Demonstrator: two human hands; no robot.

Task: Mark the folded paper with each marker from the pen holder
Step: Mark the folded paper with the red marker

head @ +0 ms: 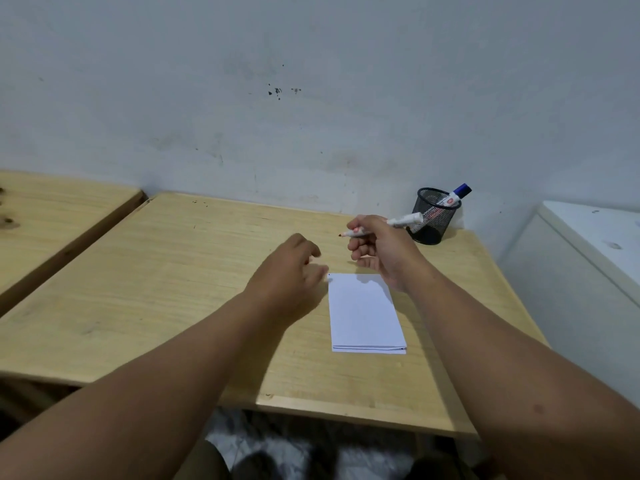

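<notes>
A white folded paper (365, 313) lies on the wooden table (173, 289), fold towards me. My right hand (381, 251) hovers just beyond the paper's far edge, gripping an uncapped white marker (405, 220) whose red tip points left. My left hand (294, 268) is blurred, fingers curled, at the paper's far left corner; I cannot tell if it holds the cap. A black mesh pen holder (433, 216) stands at the back right with a blue-capped marker (457, 195) leaning out of it.
The table meets a grey wall at the back. A second wooden table (52, 216) stands to the left with a narrow gap between. A white cabinet (588, 265) sits to the right of the table.
</notes>
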